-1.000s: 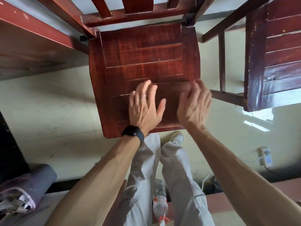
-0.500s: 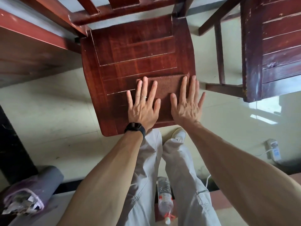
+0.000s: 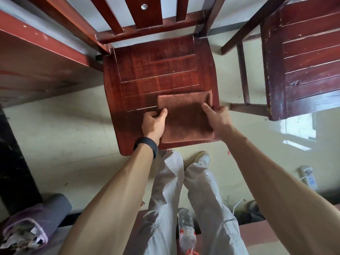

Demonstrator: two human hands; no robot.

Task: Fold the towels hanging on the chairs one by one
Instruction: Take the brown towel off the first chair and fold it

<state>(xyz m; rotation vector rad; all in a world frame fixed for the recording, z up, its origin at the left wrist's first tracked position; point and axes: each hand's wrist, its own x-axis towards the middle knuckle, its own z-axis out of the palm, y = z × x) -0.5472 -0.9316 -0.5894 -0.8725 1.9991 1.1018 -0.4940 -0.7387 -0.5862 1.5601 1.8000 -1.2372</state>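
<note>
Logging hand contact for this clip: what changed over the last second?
Both hands went from pressing flat on the towel to pinching its side edges: left hand on the left edge, right hand on the right. The towel stayed folded at the seat's front right.

Pale cream tiled floor (image 3: 55, 129), glossy, bearing a bright window reflection (image 3: 298, 133) at right. A dark red slatted wooden chair (image 3: 158, 70) stands at centre; a second dark red worn wooden chair (image 3: 311, 52) stands well apart at right. A reddish-brown wooden bench (image 3: 36, 57) occupies the upper left. A white power strip (image 3: 308, 176) lies on the floor at lower right.
</note>
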